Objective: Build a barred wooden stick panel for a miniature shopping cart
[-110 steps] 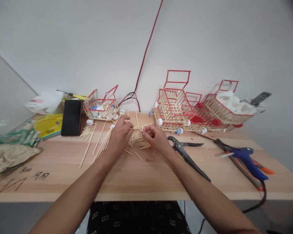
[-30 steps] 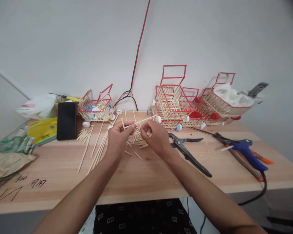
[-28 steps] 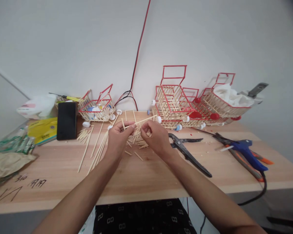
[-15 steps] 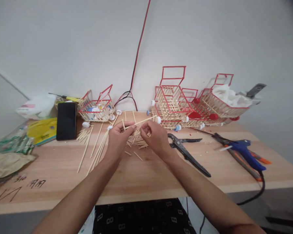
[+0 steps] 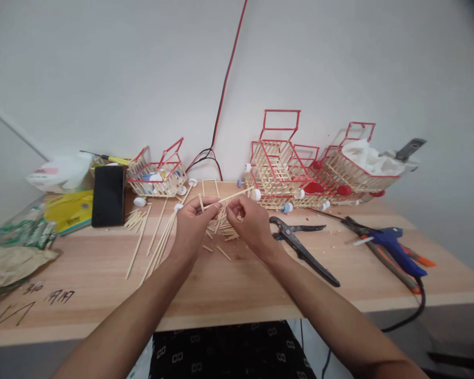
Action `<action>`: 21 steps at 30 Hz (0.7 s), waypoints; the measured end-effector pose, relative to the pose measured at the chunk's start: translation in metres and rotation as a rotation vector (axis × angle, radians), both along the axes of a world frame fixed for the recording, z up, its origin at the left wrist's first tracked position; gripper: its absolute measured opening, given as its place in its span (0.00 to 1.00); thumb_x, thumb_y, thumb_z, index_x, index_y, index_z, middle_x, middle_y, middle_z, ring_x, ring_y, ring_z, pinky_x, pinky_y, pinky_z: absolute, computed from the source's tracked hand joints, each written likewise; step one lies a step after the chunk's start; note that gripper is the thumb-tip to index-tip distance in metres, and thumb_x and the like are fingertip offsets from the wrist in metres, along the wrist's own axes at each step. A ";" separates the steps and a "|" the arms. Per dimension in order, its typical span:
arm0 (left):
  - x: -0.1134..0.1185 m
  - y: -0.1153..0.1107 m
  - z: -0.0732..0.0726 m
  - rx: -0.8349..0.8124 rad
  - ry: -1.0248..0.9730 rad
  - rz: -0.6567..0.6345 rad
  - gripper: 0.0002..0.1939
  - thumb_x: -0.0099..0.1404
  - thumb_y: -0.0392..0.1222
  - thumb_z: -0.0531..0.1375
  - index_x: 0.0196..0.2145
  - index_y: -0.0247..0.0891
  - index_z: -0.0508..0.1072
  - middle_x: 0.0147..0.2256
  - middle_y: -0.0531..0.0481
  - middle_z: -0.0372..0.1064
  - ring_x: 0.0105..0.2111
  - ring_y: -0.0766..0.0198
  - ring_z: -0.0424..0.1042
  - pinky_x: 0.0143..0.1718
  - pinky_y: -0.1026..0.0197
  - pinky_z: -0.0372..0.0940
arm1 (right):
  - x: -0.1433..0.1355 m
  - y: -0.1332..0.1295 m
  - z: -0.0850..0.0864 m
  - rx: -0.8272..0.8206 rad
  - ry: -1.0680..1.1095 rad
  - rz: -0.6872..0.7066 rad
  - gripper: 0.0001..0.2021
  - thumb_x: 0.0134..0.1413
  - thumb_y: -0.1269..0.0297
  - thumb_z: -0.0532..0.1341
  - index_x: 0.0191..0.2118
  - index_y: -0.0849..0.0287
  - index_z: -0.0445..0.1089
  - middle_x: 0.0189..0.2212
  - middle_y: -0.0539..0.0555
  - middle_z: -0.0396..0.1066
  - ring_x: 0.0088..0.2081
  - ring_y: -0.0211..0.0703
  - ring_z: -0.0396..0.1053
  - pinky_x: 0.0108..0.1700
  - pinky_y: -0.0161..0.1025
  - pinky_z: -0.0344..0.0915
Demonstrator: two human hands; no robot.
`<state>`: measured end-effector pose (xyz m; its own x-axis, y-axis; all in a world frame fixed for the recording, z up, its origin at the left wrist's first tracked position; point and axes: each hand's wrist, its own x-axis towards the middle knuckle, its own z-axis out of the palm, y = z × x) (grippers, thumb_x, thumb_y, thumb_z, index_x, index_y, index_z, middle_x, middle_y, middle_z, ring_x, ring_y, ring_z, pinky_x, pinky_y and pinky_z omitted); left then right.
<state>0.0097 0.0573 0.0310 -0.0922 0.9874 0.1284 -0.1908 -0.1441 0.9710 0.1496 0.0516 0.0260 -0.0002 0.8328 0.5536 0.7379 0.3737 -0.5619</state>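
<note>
Above the middle of the table, my left hand (image 5: pixel 194 220) pinches thin wooden sticks between thumb and fingers. One short stick (image 5: pixel 200 202) stands up behind its index finger. A longer wooden stick (image 5: pixel 239 194) slants up to the right from the left fingertips and passes over the fingers of my right hand (image 5: pixel 249 218). The right hand is closed in a pinch close to the left fingertips, against this stick; its exact grip is partly hidden. Beneath both hands lies a pile of short cut sticks (image 5: pixel 228 231). A small rectangular stick frame (image 5: pixel 210 181) is behind them.
Right of my hands lie black pliers (image 5: pixel 300 245), then a blue glue gun (image 5: pixel 398 247) over orange-handled pliers. Small stick carts (image 5: pixel 276 163) with red edges stand along the wall. Long sticks (image 5: pixel 160 247), a phone (image 5: pixel 108 196) and a yellow packet (image 5: pixel 73 210) lie left.
My hands keep nearly the same pose and hold. The view has shifted very slightly, and nothing on the table has visibly been moved.
</note>
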 end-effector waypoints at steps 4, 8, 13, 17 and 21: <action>-0.001 0.001 -0.002 0.023 0.005 -0.012 0.11 0.51 0.42 0.68 0.33 0.34 0.78 0.25 0.52 0.71 0.24 0.70 0.66 0.29 0.66 0.62 | 0.000 0.000 0.000 -0.007 0.016 0.002 0.03 0.53 0.66 0.58 0.30 0.57 0.66 0.25 0.49 0.70 0.27 0.38 0.65 0.31 0.34 0.57; -0.001 0.001 -0.001 0.037 0.030 -0.001 0.10 0.51 0.41 0.68 0.32 0.34 0.78 0.24 0.53 0.70 0.24 0.70 0.65 0.28 0.67 0.62 | 0.001 0.001 0.000 -0.011 0.027 0.002 0.03 0.53 0.65 0.58 0.30 0.57 0.67 0.25 0.49 0.71 0.27 0.38 0.65 0.31 0.34 0.57; -0.002 0.002 -0.001 0.019 0.023 0.012 0.11 0.51 0.41 0.68 0.32 0.34 0.78 0.24 0.53 0.70 0.23 0.71 0.65 0.28 0.67 0.62 | 0.004 0.001 0.001 -0.004 0.031 0.022 0.05 0.55 0.63 0.59 0.32 0.57 0.68 0.25 0.48 0.70 0.27 0.37 0.65 0.31 0.34 0.56; -0.006 0.006 -0.003 0.019 -0.028 0.030 0.13 0.49 0.42 0.69 0.32 0.33 0.78 0.27 0.51 0.72 0.24 0.71 0.66 0.28 0.67 0.62 | 0.008 0.000 0.004 -0.001 0.060 0.026 0.05 0.55 0.63 0.58 0.33 0.57 0.68 0.25 0.48 0.69 0.26 0.37 0.64 0.31 0.34 0.57; -0.008 0.008 0.000 0.020 -0.076 0.032 0.13 0.48 0.41 0.69 0.32 0.33 0.78 0.26 0.52 0.71 0.24 0.71 0.66 0.28 0.67 0.61 | 0.013 -0.002 0.009 0.009 0.154 0.007 0.06 0.56 0.61 0.58 0.33 0.58 0.67 0.23 0.47 0.67 0.24 0.36 0.62 0.29 0.34 0.56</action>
